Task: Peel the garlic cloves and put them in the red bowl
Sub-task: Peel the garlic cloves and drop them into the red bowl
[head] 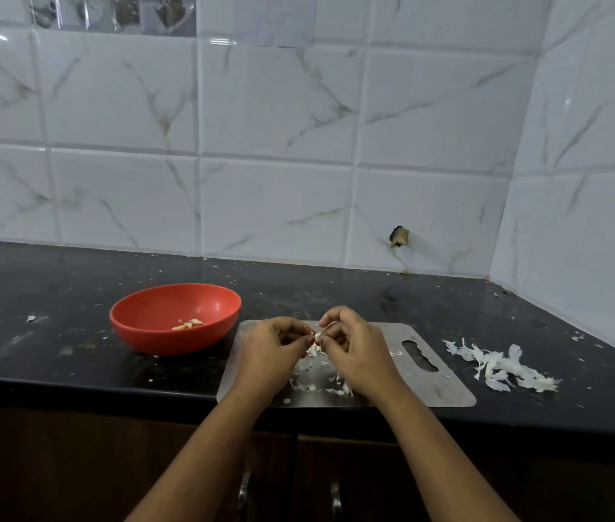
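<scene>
Head view: left hand (pixel 272 342) and right hand (pixel 351 346) both pinch one garlic clove (pixel 317 336) over the steel cutting board (pixel 445 386), so skin scraps (pixel 321 382) drop there. Peeled cloves (pixel 188 324) lie in the red bowl (pixel 140 333), just beside the board for short transfers.

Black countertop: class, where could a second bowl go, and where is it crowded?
Free: the black stone countertop left of the round red plastic bowl, and the strip between the steel cutting board and the white tiled wall. Crowded: the board, where the left hand and right hand pinch a garlic clove, and the white skin pile beside it.
</scene>
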Motion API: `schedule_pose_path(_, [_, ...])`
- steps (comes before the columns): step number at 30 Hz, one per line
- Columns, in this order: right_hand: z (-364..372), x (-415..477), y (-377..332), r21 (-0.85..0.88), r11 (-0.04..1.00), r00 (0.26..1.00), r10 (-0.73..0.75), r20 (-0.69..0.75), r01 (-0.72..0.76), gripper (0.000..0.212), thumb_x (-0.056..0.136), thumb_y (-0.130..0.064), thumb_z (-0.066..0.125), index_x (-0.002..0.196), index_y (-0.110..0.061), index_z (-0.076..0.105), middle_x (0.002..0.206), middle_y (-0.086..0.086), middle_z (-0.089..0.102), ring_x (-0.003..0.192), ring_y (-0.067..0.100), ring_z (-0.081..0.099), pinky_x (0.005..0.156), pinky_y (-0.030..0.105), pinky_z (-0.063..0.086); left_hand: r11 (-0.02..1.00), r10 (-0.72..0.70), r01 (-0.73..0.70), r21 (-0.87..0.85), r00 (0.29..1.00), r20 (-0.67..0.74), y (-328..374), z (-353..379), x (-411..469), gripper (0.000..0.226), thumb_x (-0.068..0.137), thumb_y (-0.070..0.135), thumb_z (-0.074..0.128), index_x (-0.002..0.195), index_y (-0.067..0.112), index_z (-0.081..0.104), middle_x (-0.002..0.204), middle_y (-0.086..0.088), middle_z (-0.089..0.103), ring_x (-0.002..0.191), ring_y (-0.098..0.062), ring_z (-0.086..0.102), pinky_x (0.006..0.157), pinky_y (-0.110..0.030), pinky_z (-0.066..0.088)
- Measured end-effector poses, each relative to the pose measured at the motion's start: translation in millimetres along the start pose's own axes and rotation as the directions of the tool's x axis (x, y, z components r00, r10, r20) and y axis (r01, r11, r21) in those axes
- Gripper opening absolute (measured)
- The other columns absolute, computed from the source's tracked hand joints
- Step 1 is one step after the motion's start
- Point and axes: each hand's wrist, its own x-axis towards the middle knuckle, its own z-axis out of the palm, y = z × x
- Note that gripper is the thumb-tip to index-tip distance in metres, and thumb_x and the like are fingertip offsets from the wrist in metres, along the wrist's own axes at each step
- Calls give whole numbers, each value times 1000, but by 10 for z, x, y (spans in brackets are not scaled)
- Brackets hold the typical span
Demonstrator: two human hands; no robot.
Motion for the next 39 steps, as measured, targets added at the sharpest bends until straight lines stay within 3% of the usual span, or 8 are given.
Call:
schedule_pose_path(4, [13, -10, 14, -101, 993, 998, -55, 33, 58, 35, 92, -2, 56, 94, -28, 33, 81, 4, 61, 66, 4, 54, 61, 16, 46, 1000, 0, 0, 10, 1000, 21, -1, -1, -7, 7, 83, 5, 71, 85, 11, 74, 73, 0, 72, 62, -1, 65, 60, -11, 50])
schedule_pose_path(10, [29, -8, 15, -137, 986, 995, -88, 50, 94, 34, 93, -2, 51, 95, -25, 26, 83, 0, 57, 73, 5, 54, 72, 19, 49, 1000, 4, -4, 6, 999, 49, 16, -2, -6, 8, 84, 3, 69, 87, 9, 73, 75, 1, 72, 62, 2, 64, 60, -8, 50])
schedule_pose_path(15, [28, -7, 4, -132, 987, 995, -90, 42, 95, 31, 94, -2, 52, 96, -20, 26, 85, -1, 58, 74, 3, 54, 68, 15, 46, 1000, -7, 8, -25, 999, 40, -6, 0, 8, 13, 84, 3, 70, 93, 11, 71, 77, -2, 73, 70, -8, 68, 66, -14, 53])
schedule_pose_path(27, [39, 3, -1, -64, 995, 995, -75, 59, 79, 31, 94, -2, 53, 97, -19, 26, 81, -4, 53, 67, -7, 50, 63, 15, 44, 984, -30, 46, -171, 995, 95, -45, -4, 41, 25, 86, -7, 63, 105, 9, 68, 84, -4, 75, 82, -12, 72, 78, -26, 59])
schedule_pose_path(34, [53, -7, -10, -104, 988, 990, -105, 94, 114, 29, 95, -5, 52, 98, -18, 27, 80, -3, 51, 63, 2, 49, 59, 18, 44, 986, -8, 32, -163, 990, 144, -32, 5, 39, 29, 86, -14, 54, 106, 3, 67, 91, -9, 75, 88, -18, 72, 78, -23, 58])
schedule_pose_path(39, [52, -16, -31, -152, 980, 988, -115, 103, 130, 27, 96, -8, 52, 98, -19, 27, 83, 5, 54, 65, 7, 49, 59, 24, 44, 990, 12, 10, -137, 988, 157, 2, 1, 14, 31, 86, -9, 56, 105, 11, 70, 95, -2, 74, 89, -10, 70, 76, -20, 57])
